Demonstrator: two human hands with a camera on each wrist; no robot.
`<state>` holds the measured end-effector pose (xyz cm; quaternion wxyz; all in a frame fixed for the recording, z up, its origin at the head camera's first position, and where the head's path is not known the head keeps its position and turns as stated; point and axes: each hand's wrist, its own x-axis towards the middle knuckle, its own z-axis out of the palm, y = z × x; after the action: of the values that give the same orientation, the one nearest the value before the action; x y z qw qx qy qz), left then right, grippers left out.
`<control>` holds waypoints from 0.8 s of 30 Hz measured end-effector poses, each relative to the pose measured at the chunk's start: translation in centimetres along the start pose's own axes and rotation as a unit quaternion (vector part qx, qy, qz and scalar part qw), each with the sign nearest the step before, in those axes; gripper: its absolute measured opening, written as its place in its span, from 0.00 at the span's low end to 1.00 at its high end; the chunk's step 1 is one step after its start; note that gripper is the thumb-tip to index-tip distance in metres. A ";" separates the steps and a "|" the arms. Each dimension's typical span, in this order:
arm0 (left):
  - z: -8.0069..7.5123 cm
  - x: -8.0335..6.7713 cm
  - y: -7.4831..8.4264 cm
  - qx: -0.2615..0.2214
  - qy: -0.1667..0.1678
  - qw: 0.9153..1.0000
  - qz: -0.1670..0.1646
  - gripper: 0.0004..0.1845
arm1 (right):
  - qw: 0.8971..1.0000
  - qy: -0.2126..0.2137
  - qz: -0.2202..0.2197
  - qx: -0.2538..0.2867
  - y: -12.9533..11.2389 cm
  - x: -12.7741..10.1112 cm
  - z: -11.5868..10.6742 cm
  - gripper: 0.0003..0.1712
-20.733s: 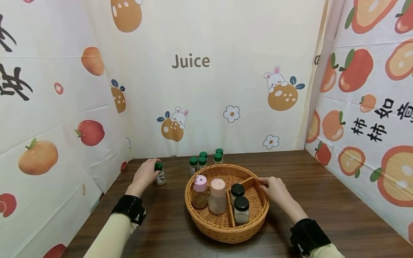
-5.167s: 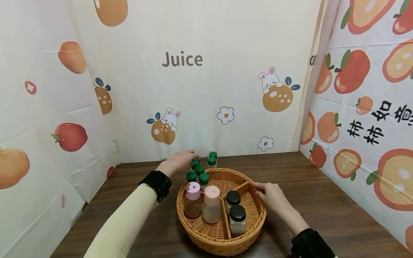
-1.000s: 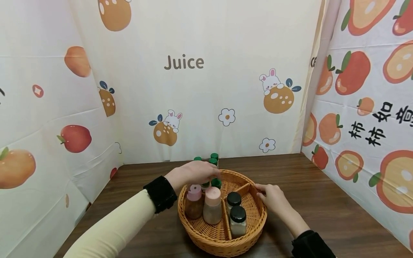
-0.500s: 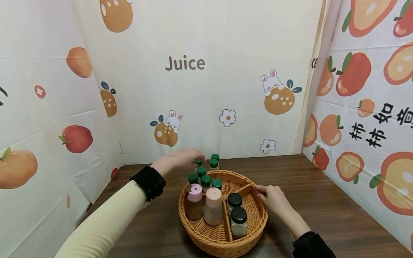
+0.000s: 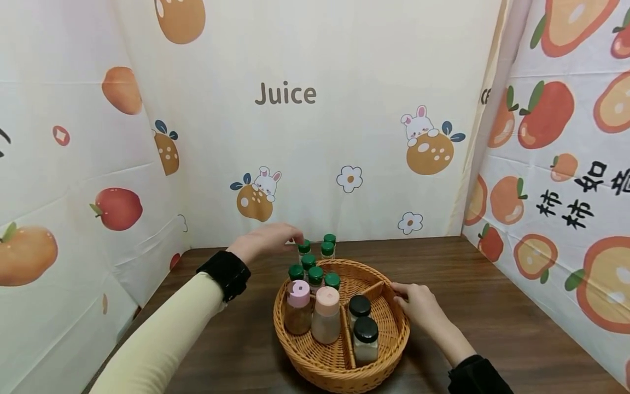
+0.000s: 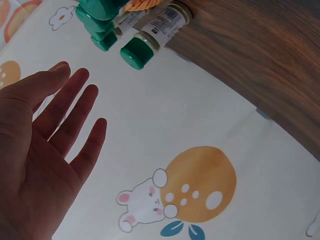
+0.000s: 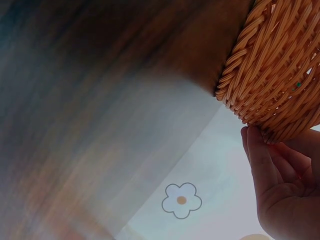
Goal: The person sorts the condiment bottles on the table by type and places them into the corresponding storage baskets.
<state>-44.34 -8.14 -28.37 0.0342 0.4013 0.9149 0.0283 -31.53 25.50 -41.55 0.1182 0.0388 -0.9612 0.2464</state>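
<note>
A round wicker basket stands on the table, with several green-capped spice jars at its back left. My left hand is behind the basket, beside an upright green-capped jar. In the left wrist view, that hand has extended, spread fingers and holds nothing; the nearest jar is apart from it. My right hand grips the basket's right rim. The right wrist view shows its fingers at the wicker edge, the thumb partly hidden.
Inside the basket stand a purple-capped bottle, a pink-capped bottle and two black-capped jars, with a wicker divider between the pairs. More green-capped jars stand behind it. A printed cloth wall closes off the table's back.
Over the last second my left hand has gone from above the basket to behind it, leaving a green-capped jar inside. Twenty seconds ago no green-capped jars stood inside. My right hand stays on the rim.
</note>
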 end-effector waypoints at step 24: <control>3.5 4.7 -2.2 0.016 -0.020 0.998 -0.056 0.23 | 1.000 0.001 0.000 -0.001 0.0 0.2 -0.2 0.19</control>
<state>-48.81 -6.04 -32.25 0.0479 0.3505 0.9353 0.0038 -31.72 25.57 -41.34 0.1191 0.0383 -0.9613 0.2456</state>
